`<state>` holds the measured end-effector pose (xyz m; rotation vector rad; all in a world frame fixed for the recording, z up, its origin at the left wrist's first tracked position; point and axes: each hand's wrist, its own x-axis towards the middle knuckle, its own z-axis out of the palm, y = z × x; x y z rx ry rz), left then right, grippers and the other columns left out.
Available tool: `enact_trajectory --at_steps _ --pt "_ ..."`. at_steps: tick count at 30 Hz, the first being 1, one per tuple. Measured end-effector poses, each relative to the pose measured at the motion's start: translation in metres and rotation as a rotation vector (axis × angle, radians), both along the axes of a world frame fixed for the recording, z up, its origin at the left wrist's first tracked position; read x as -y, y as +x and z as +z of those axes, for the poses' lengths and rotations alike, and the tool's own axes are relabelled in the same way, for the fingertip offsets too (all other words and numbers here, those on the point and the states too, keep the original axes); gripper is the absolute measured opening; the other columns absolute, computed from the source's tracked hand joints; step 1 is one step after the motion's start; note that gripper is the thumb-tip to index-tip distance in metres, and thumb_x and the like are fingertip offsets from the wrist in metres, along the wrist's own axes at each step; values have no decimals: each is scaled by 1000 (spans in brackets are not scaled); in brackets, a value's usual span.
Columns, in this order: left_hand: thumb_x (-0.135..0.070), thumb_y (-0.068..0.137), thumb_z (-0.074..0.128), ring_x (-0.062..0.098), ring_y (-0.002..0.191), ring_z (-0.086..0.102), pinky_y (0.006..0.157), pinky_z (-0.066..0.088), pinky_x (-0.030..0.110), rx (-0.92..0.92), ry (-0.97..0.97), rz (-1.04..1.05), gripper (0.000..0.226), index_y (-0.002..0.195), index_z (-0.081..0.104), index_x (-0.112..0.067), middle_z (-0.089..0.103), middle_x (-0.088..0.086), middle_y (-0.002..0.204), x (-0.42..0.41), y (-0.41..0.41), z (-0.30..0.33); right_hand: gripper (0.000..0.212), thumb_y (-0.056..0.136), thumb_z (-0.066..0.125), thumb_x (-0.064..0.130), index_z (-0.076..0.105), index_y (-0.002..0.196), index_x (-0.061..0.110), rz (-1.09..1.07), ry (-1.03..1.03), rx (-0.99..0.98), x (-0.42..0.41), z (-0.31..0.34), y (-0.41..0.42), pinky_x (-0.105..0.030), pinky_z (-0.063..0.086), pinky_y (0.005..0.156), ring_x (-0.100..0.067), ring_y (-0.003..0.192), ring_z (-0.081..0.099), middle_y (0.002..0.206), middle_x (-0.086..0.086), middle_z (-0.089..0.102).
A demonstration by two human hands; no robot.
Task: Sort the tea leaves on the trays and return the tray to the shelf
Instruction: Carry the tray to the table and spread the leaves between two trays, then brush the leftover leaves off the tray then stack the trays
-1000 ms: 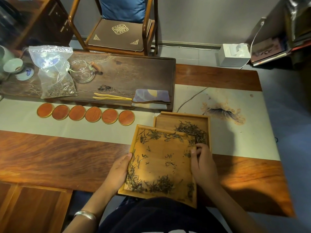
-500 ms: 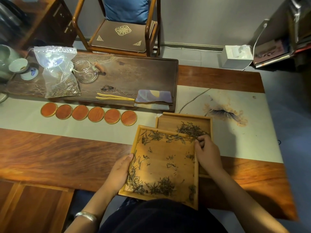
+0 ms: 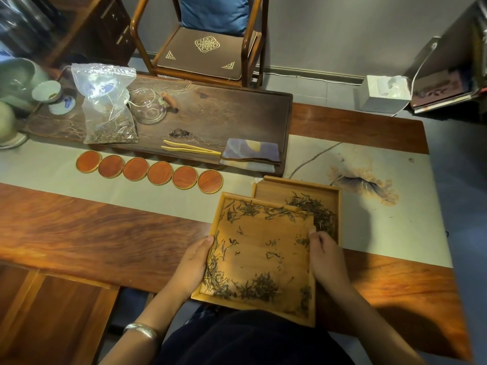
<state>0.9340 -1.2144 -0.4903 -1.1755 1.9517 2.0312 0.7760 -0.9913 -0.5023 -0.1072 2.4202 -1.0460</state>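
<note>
Near bamboo tray (image 3: 259, 259), overlapping the far tray (image 3: 295, 187), held at both side rims: left hand (image 3: 193, 264) cupped, right hand (image 3: 328, 255) curled over; keep it level so scattered tea leaves (image 3: 261, 287) stay put.

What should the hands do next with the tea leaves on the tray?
Probably pinch a few more loose leaves with the right hand and drop them onto the pile in the far tray. Many leaves lie scattered on the near tray, which the left hand grips by its edge, and the right hand's fingers sit at its right rim.
</note>
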Motion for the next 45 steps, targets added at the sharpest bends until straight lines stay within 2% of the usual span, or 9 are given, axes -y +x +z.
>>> enact_trajectory --at_steps 8,12,16,20,24,30,34,39,45 --pt "-35 102 33 4 95 67 83 43 23 21 -14 -54 37 102 70 -28 74 -11 101 0 -11 -2 37 101 31 40 58 103 16 -166 -132 74 3 2 1 -39 48 83 -21 93 59 98 -1 63" --pt "-31 103 32 5 95 67 80 45 15 -14 -53 -69 38 104 69 -23 74 -10 101 1 -10 3 40 100 33 41 58 81 16 -119 -72 -33 -1 10 -11 -33 47 66 -21 75 59 79 -6 62" --pt "-29 103 33 7 96 67 82 44 21 -20 -47 -47 37 105 69 -21 74 -5 102 1 -6 3 23 97 41 37 54 87 20 2 102 -338 20 25 -51 -26 39 55 -15 75 55 82 3 56" --pt "-27 104 32 6 96 68 76 46 10 -29 -11 -18 37 106 69 -22 74 -9 103 0 -1 1 17 92 50 34 56 101 20 326 89 -474 90 39 -96 -25 43 66 -12 85 52 99 1 54" --pt "-29 104 32 6 96 68 74 46 7 -20 17 5 38 105 69 -25 74 -9 103 -1 1 -1 33 88 56 34 54 116 16 691 183 -605 162 39 -112 -35 46 82 -24 104 51 115 -8 52" --pt "-33 103 31 0 93 67 71 44 3 -7 19 -2 41 98 70 -45 73 -16 101 0 -1 -2 51 85 61 41 46 128 18 990 462 -654 213 11 -128 -46 25 110 -38 131 34 140 -22 39" --pt "-33 102 33 2 91 68 70 46 5 4 59 8 39 97 71 -41 74 -12 100 2 -6 -7 38 91 54 35 50 123 16 1011 440 -696 212 -3 -135 -43 34 101 -34 116 46 123 -17 50" --pt "-34 102 36 6 107 64 93 42 23 28 77 42 34 107 69 -30 72 -9 110 1 -10 -13 32 96 47 28 50 122 11 1020 384 -719 206 -4 -142 -38 43 83 -32 107 49 119 -17 49" --pt "-36 100 37 -8 102 61 86 38 13 71 76 18 31 102 68 -37 70 -23 107 1 -13 -13 19 92 49 11 50 111 7 963 300 -793 204 20 -145 -37 43 79 -30 98 56 109 -14 56"
